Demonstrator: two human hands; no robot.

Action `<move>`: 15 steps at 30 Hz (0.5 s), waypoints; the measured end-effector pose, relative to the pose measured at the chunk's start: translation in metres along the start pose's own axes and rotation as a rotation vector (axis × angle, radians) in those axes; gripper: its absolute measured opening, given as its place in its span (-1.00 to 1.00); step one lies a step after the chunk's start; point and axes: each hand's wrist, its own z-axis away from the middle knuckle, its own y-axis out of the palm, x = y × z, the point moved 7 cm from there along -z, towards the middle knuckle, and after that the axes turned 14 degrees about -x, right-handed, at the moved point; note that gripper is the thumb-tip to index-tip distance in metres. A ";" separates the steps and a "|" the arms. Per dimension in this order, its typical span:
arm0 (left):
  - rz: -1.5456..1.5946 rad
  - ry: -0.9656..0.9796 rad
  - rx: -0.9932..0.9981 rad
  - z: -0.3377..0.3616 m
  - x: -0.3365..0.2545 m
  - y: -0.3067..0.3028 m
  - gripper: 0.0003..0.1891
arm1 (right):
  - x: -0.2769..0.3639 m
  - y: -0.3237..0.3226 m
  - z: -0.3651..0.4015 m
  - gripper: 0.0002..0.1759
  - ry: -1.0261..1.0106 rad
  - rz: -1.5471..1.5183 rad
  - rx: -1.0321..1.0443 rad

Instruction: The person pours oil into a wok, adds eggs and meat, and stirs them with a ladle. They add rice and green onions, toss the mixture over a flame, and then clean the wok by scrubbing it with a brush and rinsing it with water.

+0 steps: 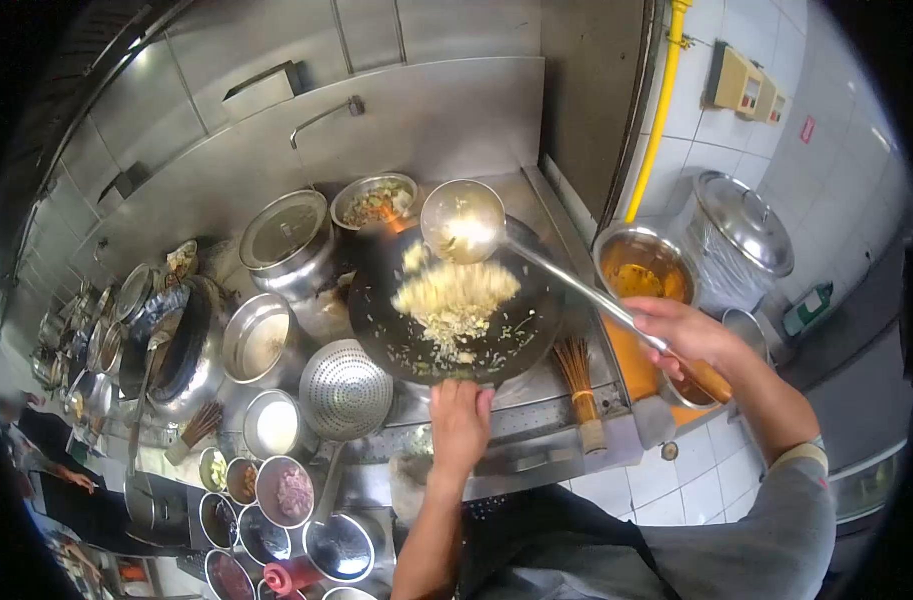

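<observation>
Over the wok [377,300], ladle [464,225] points up-left, seemingly gripped by right hand [682,335]

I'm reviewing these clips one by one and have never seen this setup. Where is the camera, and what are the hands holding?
There is no machine: one camera worn on a person's head looks down at their own bare hands over a steel range. The left hand grips the near rim of a dark wok with rice in it. The right hand holds a long ladle over the wok. Nearby stand a perforated strainer, a bamboo brush and small seasoning bowls.
</observation>
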 end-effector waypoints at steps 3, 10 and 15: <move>-0.044 -0.029 0.036 -0.009 0.019 0.021 -0.83 | -0.025 0.029 -0.052 -0.52 0.148 -0.396 0.308; -0.129 -0.031 -0.059 -0.004 -0.008 -0.040 -0.78 | -0.001 0.041 -0.067 -0.51 -0.129 0.425 0.056; -0.096 -0.017 0.031 -0.016 -0.005 -0.002 -0.80 | -0.058 0.027 -0.081 -0.49 0.263 0.040 0.216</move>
